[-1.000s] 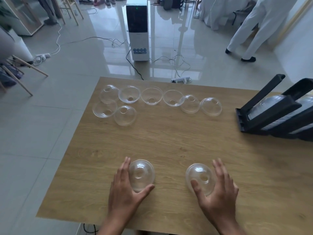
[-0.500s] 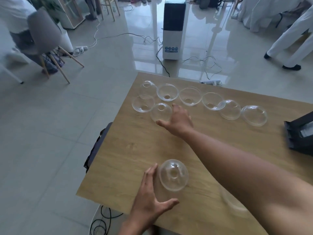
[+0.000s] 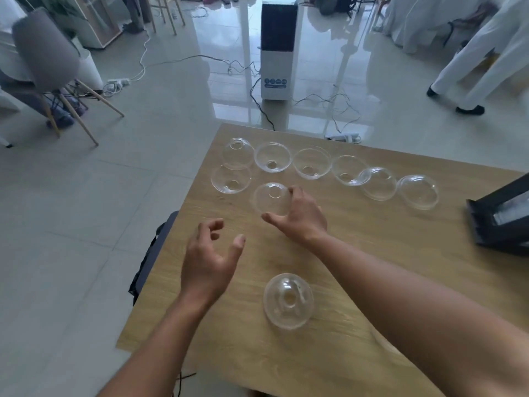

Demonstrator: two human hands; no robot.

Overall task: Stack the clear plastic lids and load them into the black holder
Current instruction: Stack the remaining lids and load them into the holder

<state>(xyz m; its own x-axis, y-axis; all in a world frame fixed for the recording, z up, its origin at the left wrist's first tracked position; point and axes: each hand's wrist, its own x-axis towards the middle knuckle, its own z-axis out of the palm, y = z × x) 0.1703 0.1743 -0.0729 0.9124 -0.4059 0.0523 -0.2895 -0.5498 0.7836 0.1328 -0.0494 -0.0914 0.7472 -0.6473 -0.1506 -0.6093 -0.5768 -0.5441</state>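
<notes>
Curled fingers and thumb of the right hand (image 3: 297, 217) gripped the rim of one clear lid (image 3: 272, 198) near the middle of the frame, while the left hand (image 3: 210, 255) hovered just beside it, loosely cupped and holding nothing.

The wooden table (image 3: 357, 296) filled the lower right of the frame. At the right edge sat the black holder (image 3: 499, 216), cut off by the frame; something pale showed inside it, though whether those were lids was hard to tell.

By my judgement the task was at an early stage: seven loose lids (image 3: 312, 163) lay in a rough row across the upper middle of the frame, some dome up, some dome down, two pairs overlapping. A small stack of lids (image 3: 288, 300) stood low in the middle; its count could not be made out.
</notes>
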